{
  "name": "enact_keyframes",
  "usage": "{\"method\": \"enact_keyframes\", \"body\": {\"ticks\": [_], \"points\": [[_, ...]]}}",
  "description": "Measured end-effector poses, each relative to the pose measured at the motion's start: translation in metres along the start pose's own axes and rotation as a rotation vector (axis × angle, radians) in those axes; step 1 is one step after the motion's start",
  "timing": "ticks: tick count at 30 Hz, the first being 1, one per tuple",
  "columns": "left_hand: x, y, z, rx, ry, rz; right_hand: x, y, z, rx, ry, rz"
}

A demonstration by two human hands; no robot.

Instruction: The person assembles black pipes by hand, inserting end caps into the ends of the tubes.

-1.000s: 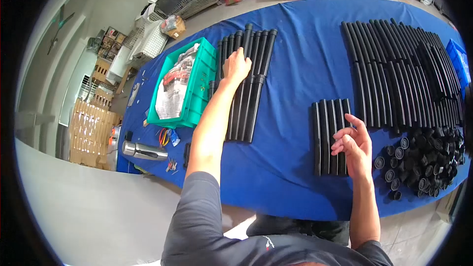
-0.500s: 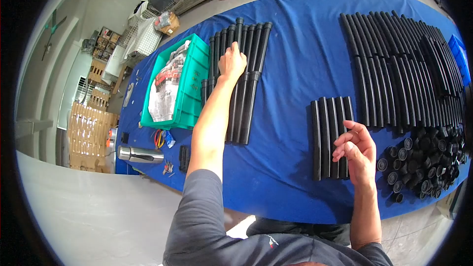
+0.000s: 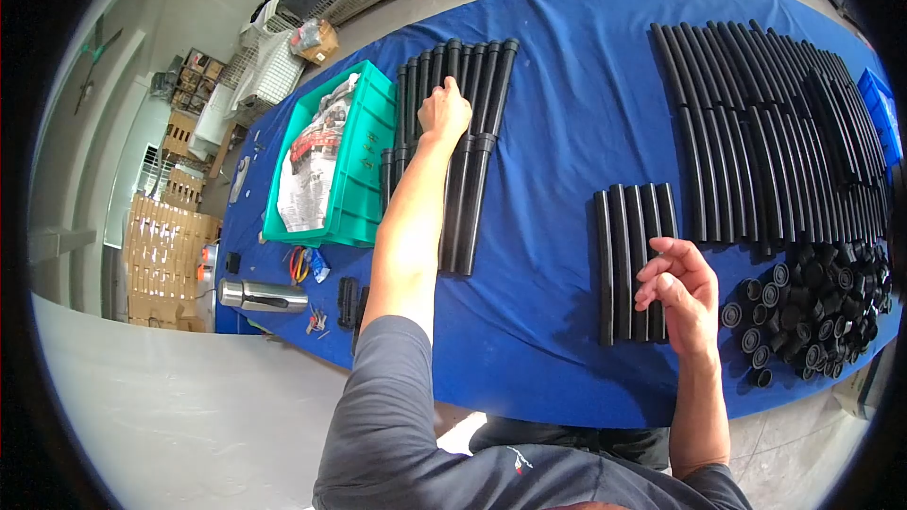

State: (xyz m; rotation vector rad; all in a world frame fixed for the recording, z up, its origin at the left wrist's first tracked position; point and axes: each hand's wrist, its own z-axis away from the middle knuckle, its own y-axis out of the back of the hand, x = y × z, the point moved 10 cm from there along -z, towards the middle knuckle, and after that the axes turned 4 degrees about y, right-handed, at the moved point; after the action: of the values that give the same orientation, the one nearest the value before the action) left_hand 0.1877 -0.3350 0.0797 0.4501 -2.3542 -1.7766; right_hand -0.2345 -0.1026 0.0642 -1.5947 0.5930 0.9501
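My left hand (image 3: 444,113) reaches out over a group of black tubes with wider capped ends (image 3: 480,170), laid in two overlapping rows. Its fingers are closed on one black tube (image 3: 453,59) in the upper row, whose capped end shows past the fingertips; the grip itself is partly hidden by the hand. My right hand (image 3: 688,297) hovers with its fingers apart and slightly curled, holding nothing. Beneath and beside it lie several plain black tubes (image 3: 622,264), side by side on the blue cloth (image 3: 557,321).
Beside the capped tubes stands a green crate (image 3: 367,161) with printed paper in it. Many black tubes (image 3: 727,161) lie in rows at the right, above a heap of black caps (image 3: 812,312). At the left are a steel flask (image 3: 263,297) and keys (image 3: 316,323).
The tube under my left hand has slid slightly toward me, its capped end now nearer level with its neighbours. My right hand has barely moved. The view has shifted a little.
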Motion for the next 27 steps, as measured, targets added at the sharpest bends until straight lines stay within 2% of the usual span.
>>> {"method": "enact_keyframes", "body": {"ticks": [7, 15, 17, 20, 22, 23, 25, 26, 27], "points": [[0.004, 0.008, 0.002, 0.008, -0.035, -0.077, -0.002, 0.0, 0.001, -0.006, -0.007, -0.004], [-0.006, 0.017, 0.009, -0.023, 0.016, -0.045, 0.0, -0.001, 0.001, 0.014, -0.025, -0.013], [-0.012, 0.021, 0.005, 0.028, 0.03, 0.014, 0.0, -0.002, 0.001, 0.03, -0.036, -0.017], [-0.03, 0.039, 0.002, 0.185, 0.079, 0.143, 0.014, -0.008, 0.009, -0.196, -0.193, -0.037], [-0.042, 0.055, 0.008, 0.348, 0.073, 0.253, 0.014, -0.026, 0.019, -0.382, -0.292, 0.072], [-0.04, 0.062, 0.014, 0.371, 0.021, 0.311, 0.009, -0.042, 0.02, -0.539, -0.249, 0.185], [-0.014, 0.078, 0.046, 0.368, -0.089, 0.499, 0.015, -0.056, 0.029, -0.76, -0.17, 0.311], [0.0, 0.084, 0.064, 0.283, -0.09, 0.521, 0.024, -0.061, 0.036, -0.863, -0.119, 0.32], [0.023, 0.099, 0.088, 0.211, -0.106, 0.576, 0.032, -0.065, 0.043, -0.898, -0.212, 0.265]]}}
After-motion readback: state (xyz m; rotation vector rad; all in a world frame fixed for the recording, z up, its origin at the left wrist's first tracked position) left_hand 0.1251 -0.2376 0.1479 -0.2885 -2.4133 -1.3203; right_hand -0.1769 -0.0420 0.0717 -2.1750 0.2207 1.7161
